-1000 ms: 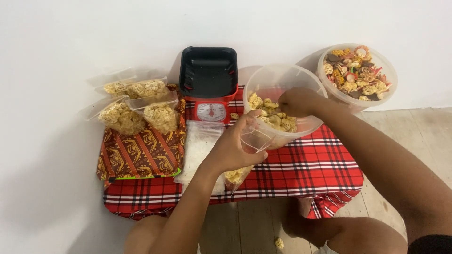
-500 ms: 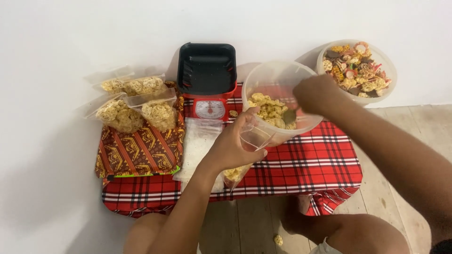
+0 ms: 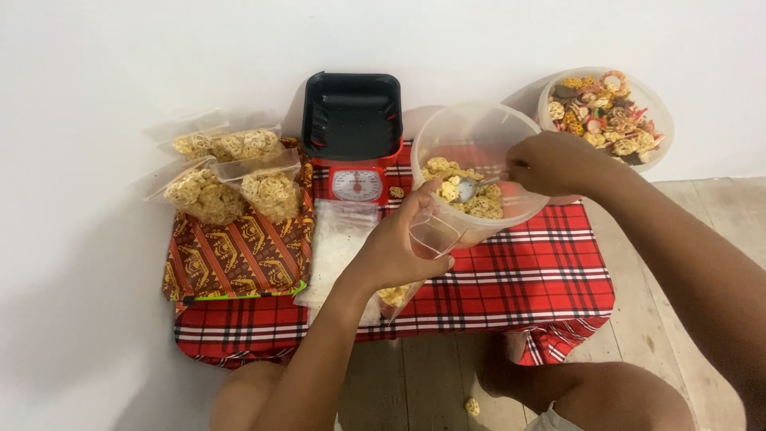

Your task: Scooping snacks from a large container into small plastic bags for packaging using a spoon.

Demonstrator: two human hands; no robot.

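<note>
My left hand holds a clear plastic bag open at its mouth, just in front of a large clear tub of yellow wheel-shaped snacks. A few snacks sit in the bag's bottom. My right hand grips a metal spoon whose bowl rests among the snacks in the tub.
A red kitchen scale with a black tray stands behind on the red plaid cloth. Several filled snack bags lie at the left on a brown patterned cloth. A stack of empty bags lies beside my left hand. A tub of mixed snacks stands at the far right.
My right hand has pulled back from inside the tub to its right rim, and the spoon now shows, dipped into the snacks. The left hand and the bag have hardly moved.
</note>
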